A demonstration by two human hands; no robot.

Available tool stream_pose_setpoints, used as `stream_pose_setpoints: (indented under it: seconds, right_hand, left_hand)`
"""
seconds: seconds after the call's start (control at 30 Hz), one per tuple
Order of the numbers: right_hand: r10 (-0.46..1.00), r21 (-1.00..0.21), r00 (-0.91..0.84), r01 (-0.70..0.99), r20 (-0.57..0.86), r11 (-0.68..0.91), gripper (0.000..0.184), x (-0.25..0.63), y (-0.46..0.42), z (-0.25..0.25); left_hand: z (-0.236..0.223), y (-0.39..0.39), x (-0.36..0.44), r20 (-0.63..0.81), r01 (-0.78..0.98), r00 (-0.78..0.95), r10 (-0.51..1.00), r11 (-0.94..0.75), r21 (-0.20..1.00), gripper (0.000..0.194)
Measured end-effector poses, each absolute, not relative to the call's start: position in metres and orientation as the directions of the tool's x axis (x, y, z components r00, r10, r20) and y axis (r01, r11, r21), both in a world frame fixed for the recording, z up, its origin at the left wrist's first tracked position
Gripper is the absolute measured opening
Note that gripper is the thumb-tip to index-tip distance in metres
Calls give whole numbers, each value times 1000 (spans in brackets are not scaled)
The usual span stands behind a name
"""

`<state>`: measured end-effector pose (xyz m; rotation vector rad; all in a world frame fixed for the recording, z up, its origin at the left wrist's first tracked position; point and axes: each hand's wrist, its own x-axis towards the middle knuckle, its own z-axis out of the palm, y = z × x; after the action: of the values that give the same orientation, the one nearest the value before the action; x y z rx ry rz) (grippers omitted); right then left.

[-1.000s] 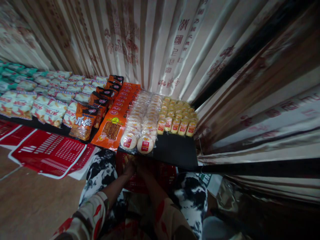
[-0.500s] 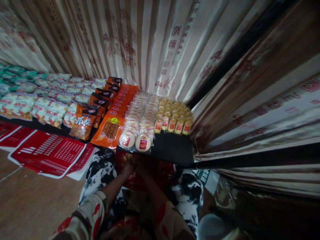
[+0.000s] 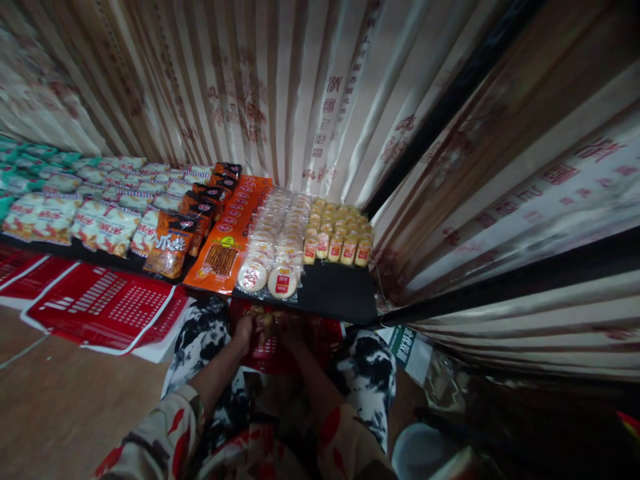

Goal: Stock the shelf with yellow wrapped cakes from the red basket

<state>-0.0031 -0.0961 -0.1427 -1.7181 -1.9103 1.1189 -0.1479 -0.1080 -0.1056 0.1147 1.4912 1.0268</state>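
Note:
Low in front of me, just under the front edge of the black shelf [image 3: 337, 290], both hands reach into a red basket [image 3: 320, 341]. Several small yellowish wrapped packets [image 3: 267, 321] lie between the hands, dim and partly covered by fingers. My left hand [image 3: 245, 331] closes on them from the left side. From the right, my right hand [image 3: 290, 331] presses against the same packets, its fingers mostly in shadow. On the shelf above stand rows of round white wrapped crackers [image 3: 283, 281] and small yellow wrapped cakes [image 3: 349, 251].
Orange snack bags [image 3: 220, 263], dark orange packets [image 3: 170, 245] and pale snack bags [image 3: 115, 228] fill the shelf leftward. A red printed sheet [image 3: 107, 310] hangs below. Pleated curtain [image 3: 295, 87] rises behind, crossed by a black pole [image 3: 425, 127]. A pale bucket [image 3: 423, 453] stands lower right.
My view has shifted slightly. The hands have spread a little apart, and more of the yellowish packets shows between them. The goods on the shelf are unchanged.

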Motion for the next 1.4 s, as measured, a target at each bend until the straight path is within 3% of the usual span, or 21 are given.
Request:
stream_pose_setpoints:
  seconds: [0.2,0.4,0.53,0.67,1.03,1.2,1.4]
  right_hand:
    - [910,-787,-270,610,-316,-93,22,-7,-103,-129]
    - [908,-815,-298,574,-295,-76,39,-7,-110,-119]
    - [919,-793,-293,609,-264,-33,55,-6,-118,-115]
    - [930,-722,-309,688,-199,73,60,-6,-126,-107]
    - [963,-623,-222,778,-151,82,50,2,-142,-79]
    - [979,-701,-201,701,-22,128,47,8,-146,-72]
    - [990,-776,-138,628,-36,59,31,15,-151,-67]
  left_hand:
    - [-94,-111,-152,-790,-579,-215,575,576,577,23]
    - [-83,-115,-155,-816,-642,-198,544,557,527,22]
    - [-78,-117,-156,-830,-667,-186,525,553,499,19]
    - [-73,-119,-154,-831,-674,-189,523,547,497,18]
    - [-55,-124,-142,-786,-617,-191,589,550,562,18]
    - [-52,-126,-135,-722,-539,-210,659,538,648,16]
    - [-48,-133,-131,-626,-437,-211,751,501,747,10]
